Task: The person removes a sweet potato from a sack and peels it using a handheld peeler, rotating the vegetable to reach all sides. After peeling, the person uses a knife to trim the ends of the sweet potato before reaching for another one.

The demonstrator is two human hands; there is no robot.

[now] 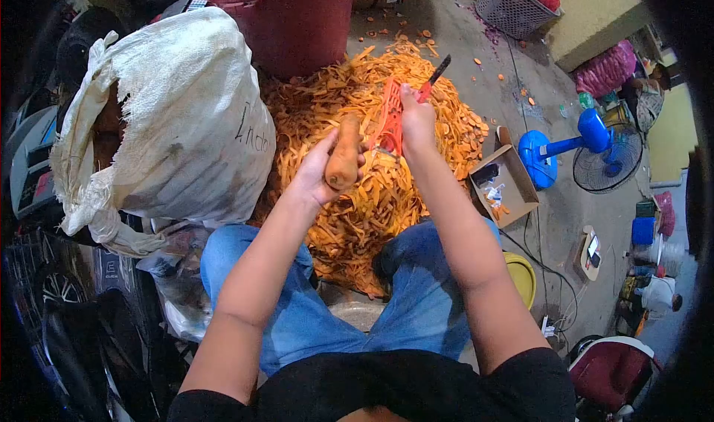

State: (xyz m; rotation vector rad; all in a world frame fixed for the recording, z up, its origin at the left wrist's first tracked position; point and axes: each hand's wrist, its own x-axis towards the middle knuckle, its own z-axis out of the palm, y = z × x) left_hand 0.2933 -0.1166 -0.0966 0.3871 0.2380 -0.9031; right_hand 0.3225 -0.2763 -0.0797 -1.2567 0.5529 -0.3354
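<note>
Carrot (343, 158) lies in my left hand (316, 170), palm turned up, fingers curled around it, blunt end toward me. My right hand (419, 123) is clenched around a red-orange peeler (390, 117) and a red-handled knife (439, 71), its dark blade pointing up and away. The peeler is just beside the carrot; any contact is hard to make out.

Under both hands: a broad heap of peelings (454, 128), orange strips and shavings, reaching back to my knees. Loose bits scattered on the concrete floor (476, 31) beyond.

Writing: the white woven sack (186, 109) at left has black hand lettering, apparently "Indo", last letter unsure. A dark panel (111, 266) lower left shows a large "E", smaller letters beneath unreadable.

Containers: sack has a frayed, torn opening; something reddish-brown inside, not identifiable. Large dark red tub (286, 31) stands behind the heap, contents hidden from here. Grey slatted basket (509, 9), upper right, holds bright pink-red bagging. Open cardboard box (520, 180), right of the heap, contains a dark object, small white-and-blue items and orange bits. Blue fan (593, 130) beyond the box.
</note>
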